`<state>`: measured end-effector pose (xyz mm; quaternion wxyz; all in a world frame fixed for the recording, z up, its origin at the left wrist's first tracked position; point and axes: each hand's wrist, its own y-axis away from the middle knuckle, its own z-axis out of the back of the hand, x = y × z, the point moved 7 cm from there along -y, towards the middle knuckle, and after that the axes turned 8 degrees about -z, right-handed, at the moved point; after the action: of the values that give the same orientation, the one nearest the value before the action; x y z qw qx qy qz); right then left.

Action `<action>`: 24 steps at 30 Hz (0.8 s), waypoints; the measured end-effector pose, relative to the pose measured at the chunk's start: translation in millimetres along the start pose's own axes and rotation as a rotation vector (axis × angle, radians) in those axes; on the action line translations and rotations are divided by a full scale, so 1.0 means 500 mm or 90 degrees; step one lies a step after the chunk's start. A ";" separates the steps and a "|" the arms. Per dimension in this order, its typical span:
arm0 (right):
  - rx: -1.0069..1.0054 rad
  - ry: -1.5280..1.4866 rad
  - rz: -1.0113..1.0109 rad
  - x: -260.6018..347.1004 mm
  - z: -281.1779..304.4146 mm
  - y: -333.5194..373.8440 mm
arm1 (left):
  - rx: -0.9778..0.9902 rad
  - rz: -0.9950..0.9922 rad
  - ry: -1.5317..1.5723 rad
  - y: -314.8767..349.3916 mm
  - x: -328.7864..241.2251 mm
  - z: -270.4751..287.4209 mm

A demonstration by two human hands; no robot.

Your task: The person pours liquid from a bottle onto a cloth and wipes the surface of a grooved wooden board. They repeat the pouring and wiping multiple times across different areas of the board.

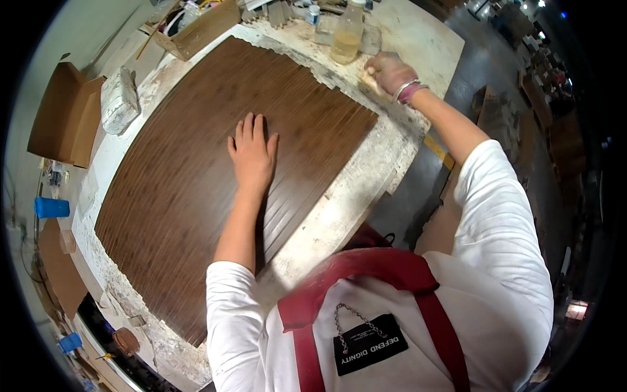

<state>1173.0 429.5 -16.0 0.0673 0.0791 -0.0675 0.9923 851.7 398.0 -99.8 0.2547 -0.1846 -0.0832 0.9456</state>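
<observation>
A broad sheet of narrow, dark brown wood-look strips lies side by side on the worktable, its strip ends stepped and uneven. My left hand rests flat on the strips near their middle, fingers stretched out. Off the far right end of the strips, my right hand is closed, low over the table's right part. Something pale and yellowish shows under its fingers, too hidden to name. Just beyond that hand stands a clear bottle with yellowish liquid in it.
The white, stained worktable runs under the strips. An open cardboard box of odds and ends stands at the back left, near a white wrapped block. Another open carton and a blue cup are at the left.
</observation>
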 end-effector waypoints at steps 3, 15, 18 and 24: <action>-0.018 -0.222 -0.060 -0.003 0.039 0.044 | 0.009 -0.067 0.049 0.044 -0.044 0.036; 0.118 0.169 0.166 0.117 -0.144 0.106 | 0.233 -0.090 -0.023 0.168 -0.145 0.000; 0.191 0.119 0.167 0.131 -0.129 0.136 | 0.212 -0.080 -0.020 0.168 -0.141 0.001; 0.074 0.133 0.216 0.159 -0.091 0.131 | 0.177 -0.098 -0.009 0.165 -0.140 0.002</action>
<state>1079.0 381.8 -55.6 -0.0989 -0.0331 -0.0151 0.9944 870.2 291.7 -98.0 0.3486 -0.1342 0.0325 0.9270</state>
